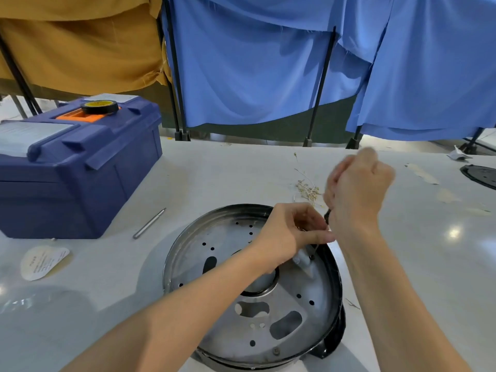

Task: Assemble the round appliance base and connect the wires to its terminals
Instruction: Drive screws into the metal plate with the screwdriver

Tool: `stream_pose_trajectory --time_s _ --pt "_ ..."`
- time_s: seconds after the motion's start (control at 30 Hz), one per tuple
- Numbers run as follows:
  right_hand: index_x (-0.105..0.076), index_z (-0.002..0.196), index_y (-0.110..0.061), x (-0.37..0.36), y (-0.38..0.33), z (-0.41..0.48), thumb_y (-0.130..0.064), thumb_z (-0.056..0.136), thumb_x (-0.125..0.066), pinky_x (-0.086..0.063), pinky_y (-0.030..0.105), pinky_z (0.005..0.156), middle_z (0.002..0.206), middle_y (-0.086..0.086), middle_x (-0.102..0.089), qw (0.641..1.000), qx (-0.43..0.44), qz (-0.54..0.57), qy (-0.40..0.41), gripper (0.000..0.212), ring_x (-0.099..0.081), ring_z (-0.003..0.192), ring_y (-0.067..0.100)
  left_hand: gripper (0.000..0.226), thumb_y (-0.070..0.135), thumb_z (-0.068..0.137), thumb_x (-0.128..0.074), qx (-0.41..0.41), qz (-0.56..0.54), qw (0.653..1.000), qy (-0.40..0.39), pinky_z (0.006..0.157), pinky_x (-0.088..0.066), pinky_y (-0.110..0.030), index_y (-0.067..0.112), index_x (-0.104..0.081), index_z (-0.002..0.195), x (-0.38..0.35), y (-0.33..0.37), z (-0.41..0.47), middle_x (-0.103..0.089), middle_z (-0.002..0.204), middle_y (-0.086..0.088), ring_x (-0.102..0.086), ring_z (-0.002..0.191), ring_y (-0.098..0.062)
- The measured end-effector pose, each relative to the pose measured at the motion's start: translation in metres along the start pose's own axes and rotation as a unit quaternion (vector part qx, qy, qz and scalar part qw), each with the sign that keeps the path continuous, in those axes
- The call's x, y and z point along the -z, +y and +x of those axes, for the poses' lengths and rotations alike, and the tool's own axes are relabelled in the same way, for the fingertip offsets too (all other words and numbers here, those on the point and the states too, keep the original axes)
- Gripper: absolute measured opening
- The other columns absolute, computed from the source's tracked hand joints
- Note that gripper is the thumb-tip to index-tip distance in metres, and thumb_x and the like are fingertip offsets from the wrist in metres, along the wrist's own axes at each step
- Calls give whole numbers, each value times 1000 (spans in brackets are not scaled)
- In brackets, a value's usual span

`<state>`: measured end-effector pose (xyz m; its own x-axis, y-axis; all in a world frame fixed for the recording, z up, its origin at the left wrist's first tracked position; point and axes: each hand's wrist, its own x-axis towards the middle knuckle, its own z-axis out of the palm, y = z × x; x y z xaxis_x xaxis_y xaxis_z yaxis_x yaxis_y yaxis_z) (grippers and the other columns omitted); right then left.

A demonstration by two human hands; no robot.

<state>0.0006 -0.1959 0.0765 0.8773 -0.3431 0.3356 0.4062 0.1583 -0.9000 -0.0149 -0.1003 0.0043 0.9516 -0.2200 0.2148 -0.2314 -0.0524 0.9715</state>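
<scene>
Head view is showing one round base [316,285] lying near centre. Left hand [290,234] is pinching one thin wire [316,247] at its far-right rim; right hand [357,189] is gripping one dark-tipped tool [327,215].

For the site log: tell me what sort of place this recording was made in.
Likely a makeshift workshop bench: a white worktable screened by blue cloth curtains, a dark blue plastic toolbox carrying a black tape roll, and a round perforated metal appliance base lying on the table.
</scene>
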Motion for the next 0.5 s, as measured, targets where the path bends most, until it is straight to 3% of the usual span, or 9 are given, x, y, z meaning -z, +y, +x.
stream_pose_trajectory --time_s 0.07,0.13,0.17,0.23,0.33,0.43,0.5 --pt "-43 30 -18 -1 4 -12 -18 97 -27 -31 22 46 33 -4 -40 994 47 -10 96 69 -36 31 16 9 -11 77 -71 -17 26 1000 -3 61 -45 -10 -4 -66 79 -3 0 0 -65 65 1 -58 56 2" --pt "-45 32 -18 2 5 -16 -20 97 -30 -30 20 43 34 -4 -41 996 44 12 81 67 -36 32 15 6 -15 79 -65 -27 33 999 -8 63 -47 -11 -11 -65 84 -3 -1 0 -64 71 -9 -59 57 0" --pt "-46 33 -18 5 4 -13 -23 97 -33 -29 20 41 36 -1 -42 999 12 29 27 65 -36 32 16 5 -14 81 -64 -27 26 999 -11 66 -49 -14 -11 -65 85 -3 -1 0 -64 73 -12 -61 60 -4" --pt "-53 42 -16 16 -5 4 -33 99 -39 -36 24 40 43 8 -49 984 -80 34 -154 62 -42 36 21 4 -11 86 -63 -12 0 1000 -12 72 -52 -19 -9 -64 89 -1 0 0 -65 72 -13 -63 65 -13" --pt "-62 55 -4 32 -17 31 -45 99 -35 -50 27 52 54 16 -58 910 -153 18 -384 66 -54 46 28 8 -8 87 -62 7 -5 1000 -18 75 -53 -20 -13 -63 94 2 1 3 -67 73 -12 -67 66 -15" --pt "-50 41 -7 25 -13 32 -43 97 -42 -38 19 37 35 10 -42 875 -177 25 -449 67 -39 28 21 8 -9 88 -61 9 -6 999 -31 72 -52 -18 -17 -61 91 3 0 2 -68 73 -14 -67 66 -14" --pt "-41 36 -13 14 -7 26 -34 99 -43 -21 14 33 29 2 -29 880 -182 50 -436 67 -22 23 13 10 -10 88 -60 14 -16 1000 -22 71 -51 -16 -20 -58 91 5 -2 0 -69 73 -15 -68 68 -14"
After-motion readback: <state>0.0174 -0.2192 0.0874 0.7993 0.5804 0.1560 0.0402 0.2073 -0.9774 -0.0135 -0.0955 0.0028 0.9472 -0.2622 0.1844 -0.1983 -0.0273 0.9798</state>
